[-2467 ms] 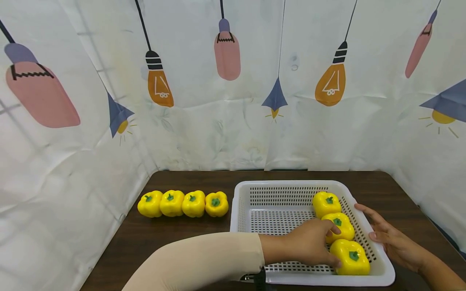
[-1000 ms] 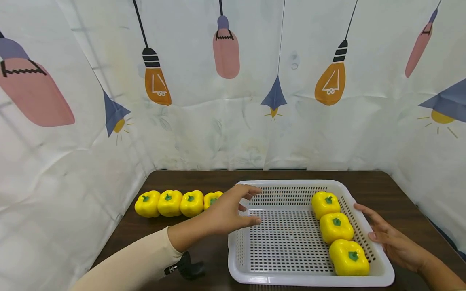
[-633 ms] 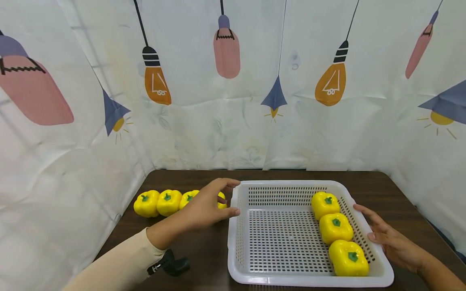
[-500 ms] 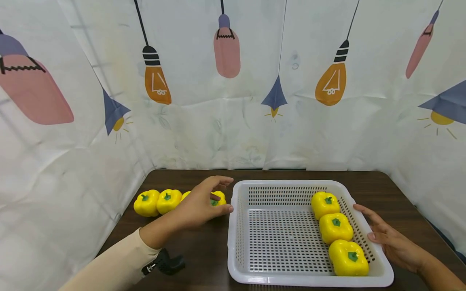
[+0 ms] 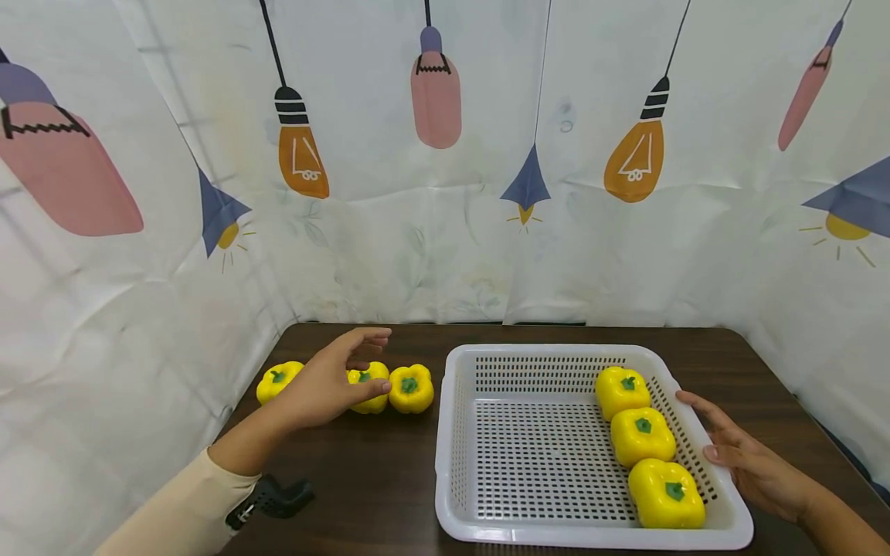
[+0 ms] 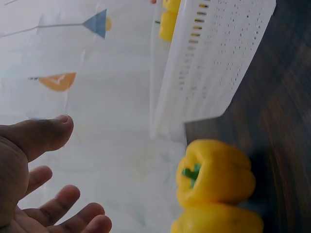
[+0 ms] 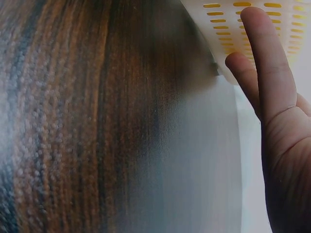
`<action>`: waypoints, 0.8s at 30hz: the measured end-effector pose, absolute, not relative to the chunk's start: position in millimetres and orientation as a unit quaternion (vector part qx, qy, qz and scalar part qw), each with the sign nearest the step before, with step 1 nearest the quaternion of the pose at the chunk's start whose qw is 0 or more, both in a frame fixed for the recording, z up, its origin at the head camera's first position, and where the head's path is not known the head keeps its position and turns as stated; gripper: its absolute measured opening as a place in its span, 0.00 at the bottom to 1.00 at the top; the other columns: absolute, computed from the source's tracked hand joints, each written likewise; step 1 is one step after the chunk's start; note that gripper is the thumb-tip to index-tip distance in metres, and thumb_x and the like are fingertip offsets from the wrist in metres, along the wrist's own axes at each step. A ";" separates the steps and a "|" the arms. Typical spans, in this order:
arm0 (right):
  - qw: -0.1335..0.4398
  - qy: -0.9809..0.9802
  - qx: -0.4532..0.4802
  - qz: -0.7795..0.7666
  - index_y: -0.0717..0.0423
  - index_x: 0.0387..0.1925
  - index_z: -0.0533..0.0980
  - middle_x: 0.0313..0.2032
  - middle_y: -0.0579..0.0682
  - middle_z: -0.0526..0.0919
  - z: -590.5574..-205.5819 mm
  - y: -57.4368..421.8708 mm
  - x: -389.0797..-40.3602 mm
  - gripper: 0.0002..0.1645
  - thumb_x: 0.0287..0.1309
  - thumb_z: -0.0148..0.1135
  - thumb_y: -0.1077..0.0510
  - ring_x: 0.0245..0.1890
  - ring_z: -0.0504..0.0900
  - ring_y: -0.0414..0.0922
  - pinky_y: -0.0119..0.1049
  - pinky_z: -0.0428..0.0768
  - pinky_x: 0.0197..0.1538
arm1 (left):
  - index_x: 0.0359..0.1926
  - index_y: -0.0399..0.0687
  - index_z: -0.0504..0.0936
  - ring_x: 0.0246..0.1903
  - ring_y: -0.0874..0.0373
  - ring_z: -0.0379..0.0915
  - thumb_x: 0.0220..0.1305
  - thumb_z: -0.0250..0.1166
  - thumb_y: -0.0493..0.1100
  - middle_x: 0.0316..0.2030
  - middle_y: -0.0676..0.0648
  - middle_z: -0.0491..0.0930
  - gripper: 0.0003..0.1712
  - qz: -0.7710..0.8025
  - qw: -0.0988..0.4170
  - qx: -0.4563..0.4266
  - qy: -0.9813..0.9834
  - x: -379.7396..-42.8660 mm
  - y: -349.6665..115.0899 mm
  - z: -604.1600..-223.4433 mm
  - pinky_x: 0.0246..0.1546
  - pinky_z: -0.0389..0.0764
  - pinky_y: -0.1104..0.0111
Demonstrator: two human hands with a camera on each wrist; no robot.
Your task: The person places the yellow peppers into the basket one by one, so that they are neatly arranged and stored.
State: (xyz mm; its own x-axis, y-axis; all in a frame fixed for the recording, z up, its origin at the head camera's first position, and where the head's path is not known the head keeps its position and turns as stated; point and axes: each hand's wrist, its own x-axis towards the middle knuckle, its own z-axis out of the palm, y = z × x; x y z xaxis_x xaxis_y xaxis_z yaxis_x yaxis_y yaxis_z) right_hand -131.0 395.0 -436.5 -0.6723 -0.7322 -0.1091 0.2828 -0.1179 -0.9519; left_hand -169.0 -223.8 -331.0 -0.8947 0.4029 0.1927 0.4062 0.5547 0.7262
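Observation:
My left hand [image 5: 313, 394] hovers over the left part of a row of yellow bell peppers [image 5: 411, 389], thumb and fingers spread apart with nothing between them. It hides most of the second pepper in the row. The left wrist view shows the same hand beside two peppers [image 6: 216, 170]. A white perforated plastic basket [image 5: 549, 535] stands to the right, with three yellow bell peppers [image 5: 643, 436] lined along its right side. Against the basket's right wall rests my right hand [image 5: 751, 463], its fingers extended. In the right wrist view, fingertips [image 7: 255, 19] lie by the slotted wall.
A dark wood-grain table [image 5: 375, 471] carries everything. White cloth printed with hanging lamps [image 5: 417, 255] encloses the back and sides. A black strap device [image 5: 274, 498] is on the left wrist.
My left hand has left the peppers in the basket and moved left, across the basket's rim, to above the row. The right hand and the peppers have stayed in place.

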 end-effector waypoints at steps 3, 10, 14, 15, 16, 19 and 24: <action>0.352 0.562 -0.198 -0.721 0.13 0.77 0.38 0.69 0.34 0.67 -436.7 395.1 -130.4 0.44 0.77 0.25 0.64 0.65 0.74 0.54 0.71 0.72 0.57 | 0.72 0.49 0.68 0.63 0.44 0.72 0.62 0.76 0.45 0.64 0.44 0.73 0.41 -0.408 0.006 -0.227 -0.884 -170.2 -238.3 -333.5 0.62 0.75 0.49; 0.350 0.567 -0.196 -0.720 0.13 0.77 0.38 0.69 0.32 0.67 -436.5 394.7 -130.0 0.44 0.77 0.25 0.64 0.65 0.74 0.53 0.70 0.73 0.58 | 0.73 0.47 0.66 0.62 0.43 0.72 0.63 0.75 0.47 0.64 0.41 0.72 0.42 -0.396 0.012 -0.206 -0.895 -175.8 -265.4 -342.4 0.61 0.76 0.50; 0.347 0.571 -0.193 -0.719 0.12 0.77 0.39 0.69 0.32 0.67 -436.2 394.7 -130.5 0.44 0.77 0.25 0.64 0.65 0.75 0.54 0.70 0.73 0.57 | 0.74 0.45 0.65 0.63 0.42 0.72 0.65 0.74 0.47 0.65 0.40 0.71 0.41 -0.399 0.015 -0.197 -0.896 -177.8 -277.0 -348.0 0.61 0.75 0.50; 0.347 0.572 -0.192 -0.718 0.12 0.77 0.38 0.69 0.32 0.67 -436.3 394.7 -130.7 0.44 0.77 0.25 0.64 0.65 0.75 0.54 0.70 0.73 0.57 | 0.74 0.44 0.64 0.63 0.41 0.72 0.65 0.74 0.47 0.65 0.39 0.71 0.42 -0.401 0.018 -0.195 -0.895 -178.3 -279.7 -349.6 0.61 0.75 0.50; 0.346 0.573 -0.192 -0.718 0.13 0.77 0.38 0.69 0.32 0.67 -436.3 394.6 -130.9 0.44 0.77 0.25 0.64 0.65 0.75 0.54 0.70 0.73 0.57 | 0.74 0.44 0.64 0.63 0.41 0.72 0.65 0.73 0.46 0.65 0.39 0.71 0.42 -0.402 0.021 -0.192 -0.895 -178.5 -282.5 -351.0 0.61 0.75 0.50; 0.346 0.574 -0.189 -0.718 0.12 0.77 0.38 0.69 0.33 0.67 -436.8 394.7 -131.5 0.43 0.77 0.25 0.63 0.65 0.75 0.54 0.71 0.73 0.56 | 0.74 0.42 0.63 0.63 0.39 0.71 0.67 0.72 0.46 0.65 0.37 0.71 0.41 -0.408 0.029 -0.182 -0.894 -178.4 -291.7 -354.2 0.62 0.73 0.49; 0.345 0.577 -0.188 -0.716 0.12 0.76 0.39 0.69 0.33 0.67 -437.8 395.4 -131.8 0.43 0.77 0.26 0.63 0.65 0.75 0.54 0.71 0.73 0.56 | 0.75 0.41 0.62 0.64 0.38 0.69 0.69 0.70 0.47 0.67 0.36 0.70 0.41 -0.398 0.043 -0.151 -0.904 -176.5 -306.9 -360.0 0.63 0.72 0.53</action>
